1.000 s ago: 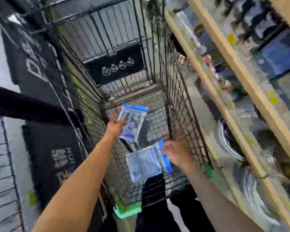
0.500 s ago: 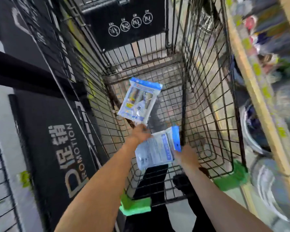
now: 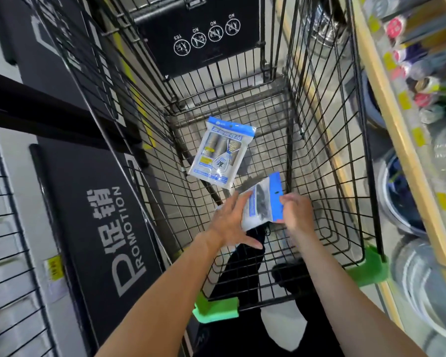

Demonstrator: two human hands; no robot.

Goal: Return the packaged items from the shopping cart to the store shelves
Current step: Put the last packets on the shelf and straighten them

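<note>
Deep in the black wire shopping cart (image 3: 327, 155) is a clear packet with a blue header (image 3: 220, 150), face up and tilted, and neither hand touches it. Nearer to me, my right hand (image 3: 295, 211) pinches the blue header of a second clear packet (image 3: 260, 204) and holds it above the cart floor. My left hand (image 3: 232, 222) is spread open against that packet's left edge, fingers apart, thumb below it. I cannot tell whether the far packet rests on the mesh or is in the air.
Wooden-edged store shelves (image 3: 397, 130) run along the right, with yellow price tags, small packaged goods above and metal basins (image 3: 402, 199) below. A black PROMOTION sign (image 3: 108, 228) and a wire rack stand on the left. Green bumpers (image 3: 216, 309) mark the cart's near corners.
My left hand has let go of the first packet, which now sits lower in the cart. That hand has moved right onto the second packet, which my right hand still holds.
</note>
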